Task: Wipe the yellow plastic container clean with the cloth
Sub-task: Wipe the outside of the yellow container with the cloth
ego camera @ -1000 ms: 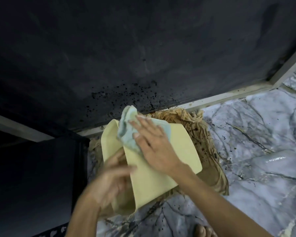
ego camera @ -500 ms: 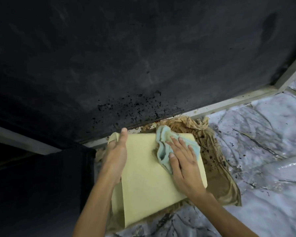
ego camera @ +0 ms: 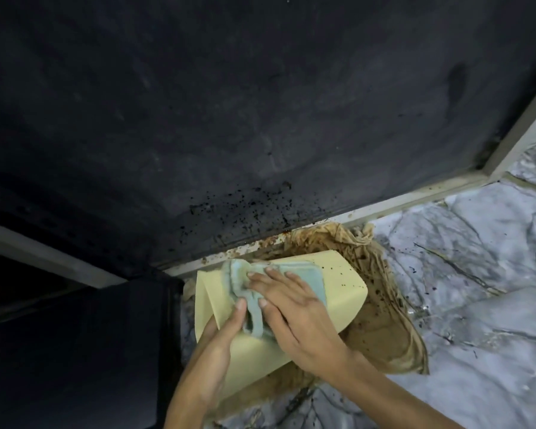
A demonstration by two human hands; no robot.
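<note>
The yellow plastic container [ego camera: 347, 289] lies on its side over a stained brown rag, its flat wall facing up and dotted with dark specks near the far right corner. A pale blue-green cloth [ego camera: 297, 274] is bunched on that wall. My right hand [ego camera: 294, 314] presses flat on the cloth, fingers spread toward the far left. My left hand [ego camera: 220, 339] grips the container's near left edge, thumb on top beside the cloth and fingers hidden underneath.
The brown dirty rag [ego camera: 381, 329] spreads under and to the right of the container on the marble-patterned floor [ego camera: 464, 274]. A dark speckled wall [ego camera: 260, 119] with a pale skirting strip [ego camera: 384, 209] rises just behind. A black object [ego camera: 75, 351] stands at the left.
My left hand has dropped from the container's far left corner to its near left edge. My right hand has slid the cloth leftward across the wall, and the container has turned somewhat.
</note>
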